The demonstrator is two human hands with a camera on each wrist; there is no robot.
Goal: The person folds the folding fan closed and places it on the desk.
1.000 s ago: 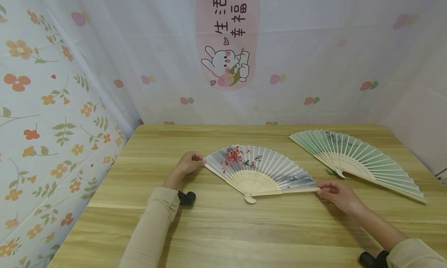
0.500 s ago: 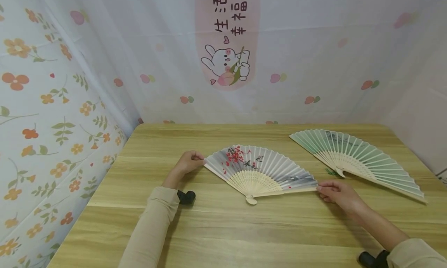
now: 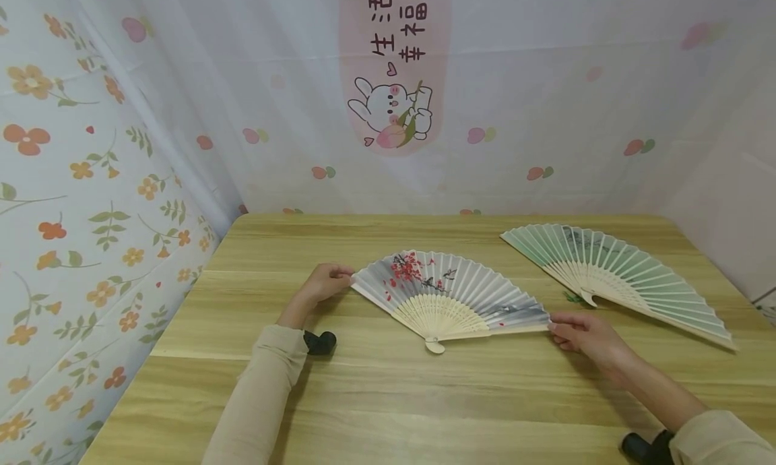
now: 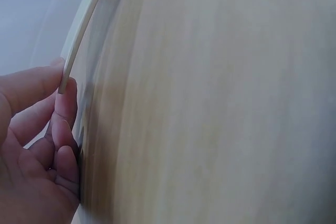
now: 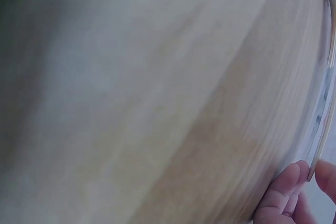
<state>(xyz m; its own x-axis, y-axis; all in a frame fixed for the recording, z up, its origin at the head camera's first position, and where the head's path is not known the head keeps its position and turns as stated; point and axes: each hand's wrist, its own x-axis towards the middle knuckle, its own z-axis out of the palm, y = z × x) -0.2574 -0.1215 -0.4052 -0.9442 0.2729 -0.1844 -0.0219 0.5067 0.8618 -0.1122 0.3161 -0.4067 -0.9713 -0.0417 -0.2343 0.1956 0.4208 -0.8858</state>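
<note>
A grey folding fan [image 3: 448, 286] with red blossoms and small birds is spread open in the middle of the table, its pale ribs meeting at a rounded pivot end toward me. My left hand [image 3: 324, 283] pinches the tip of its left outer rib between thumb and fingers. At the opposite end, my right hand [image 3: 588, 337] pinches the tip of the right outer rib. The left wrist view shows the rib end [image 4: 79, 38] between thumb and forefinger. In the right wrist view, the other rib [image 5: 321, 150] sits between thumb and fingertips at the lower right edge.
A green folding fan [image 3: 624, 276] lies spread at the back right, with a small green tassel-like bit [image 3: 572, 296] by its pivot. The wooden table [image 3: 424, 404] ends at a patterned white curtain [image 3: 515, 101] behind, and a floral one [image 3: 91, 249] hangs at left.
Both hands keep their hold on the grey fan's outer ribs. The fan stays spread in nearly the same place; only a very slight shift of the view shows.
</note>
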